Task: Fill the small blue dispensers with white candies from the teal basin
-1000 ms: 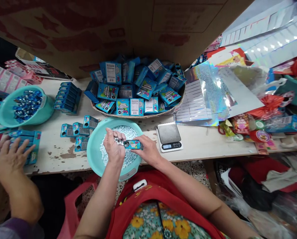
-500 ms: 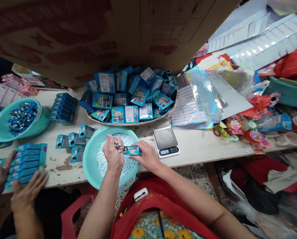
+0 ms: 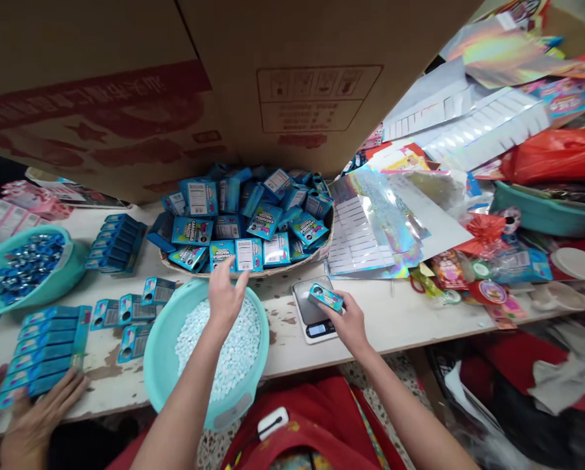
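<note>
In my right hand [image 3: 351,326] is a small blue candy box [image 3: 326,297], held between thumb and fingers over the kitchen scale [image 3: 306,292]. I cannot tell whether the box rests on the scale's plate. My left hand [image 3: 224,297] is empty, thumb and fingers apart, above the far side of a turquoise bowl [image 3: 158,372] of pale blue candies [image 3: 238,352]. Its fingertips are nearest the front boxes of a heap of blue candy boxes [image 3: 266,219] in a shallow cardboard tray [image 3: 292,262]. Several open blue boxes [image 3: 138,307] lie left of the bowl.
A large cardboard carton [image 3: 234,98] rises behind the tray. At left, another person's hand [image 3: 52,398] touches a row of blue boxes [image 3: 42,352], near a bowl of wrapped sweets [image 3: 77,261]. Shiny printed sheets [image 3: 361,228] and assorted packets [image 3: 449,271] cover the right side.
My right hand has carried the box rightward from the candy bowl to the scale. My left hand, closed over the bowl before, has opened and moved toward the heaped boxes. The view has shifted.
</note>
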The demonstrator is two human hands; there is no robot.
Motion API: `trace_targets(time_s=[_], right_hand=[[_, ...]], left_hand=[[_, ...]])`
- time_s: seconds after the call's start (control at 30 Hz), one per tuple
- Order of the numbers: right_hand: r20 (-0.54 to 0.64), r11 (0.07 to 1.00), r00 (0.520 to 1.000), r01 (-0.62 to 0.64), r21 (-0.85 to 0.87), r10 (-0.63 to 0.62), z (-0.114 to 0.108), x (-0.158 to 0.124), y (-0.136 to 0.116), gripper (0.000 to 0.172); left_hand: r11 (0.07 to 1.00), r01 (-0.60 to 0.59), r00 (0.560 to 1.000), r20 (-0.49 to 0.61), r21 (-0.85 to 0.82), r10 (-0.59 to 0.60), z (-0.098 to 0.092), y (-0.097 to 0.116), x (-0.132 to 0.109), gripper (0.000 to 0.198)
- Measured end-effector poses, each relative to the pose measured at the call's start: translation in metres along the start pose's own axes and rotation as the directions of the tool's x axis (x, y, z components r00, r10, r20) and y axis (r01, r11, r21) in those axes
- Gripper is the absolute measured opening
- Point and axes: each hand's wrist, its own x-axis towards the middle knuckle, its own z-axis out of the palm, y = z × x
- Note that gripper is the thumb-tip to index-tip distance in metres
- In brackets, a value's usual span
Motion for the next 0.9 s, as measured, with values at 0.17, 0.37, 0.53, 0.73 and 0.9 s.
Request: trace_targets(time_s=[0.17, 0.37, 0.53, 0.73, 0.9], right_hand=[[-0.013, 0.998, 0.998, 0.069, 0.007, -0.069, -0.006, 0.002, 0.009, 0.067], [-0.268, 0.996, 0.959, 0.085, -0.034, -0.091, -0.051, -0.008, -0.001, 0.050], [-0.228, 0.890, 0.864, 0.409, -0.202, -0.449, -0.075, -0.002, -0.069, 0.047], [0.347, 0.777, 0.737, 0.629, -0.035, -0.580, -0.008, -0.039, -0.146, 0.064], [0.564, 0.943, 0.757, 0.297, 0.152, -0.330, 0.057, -0.089, -0.123, 0.045]], left_hand=[[0.989, 0.029, 0.999, -0.029, 0.143, -0.025, 0.061, 0.056, 0.087, 0.073], [0.994, 0.104, 0.992, -0.071, 0.043, -0.101, 0.072, 0.066, 0.100, 0.060], [0.992, -0.040, 0.999, -0.004, -0.120, 0.040, -0.004, 0.080, 0.053, 0.046], [0.980, -0.032, 0.897, 0.426, -0.198, 0.116, -0.066, 0.073, -0.045, 0.041], [0.899, 0.396, 0.847, 0.453, -0.188, -0.278, -0.066, -0.027, -0.098, 0.048]])
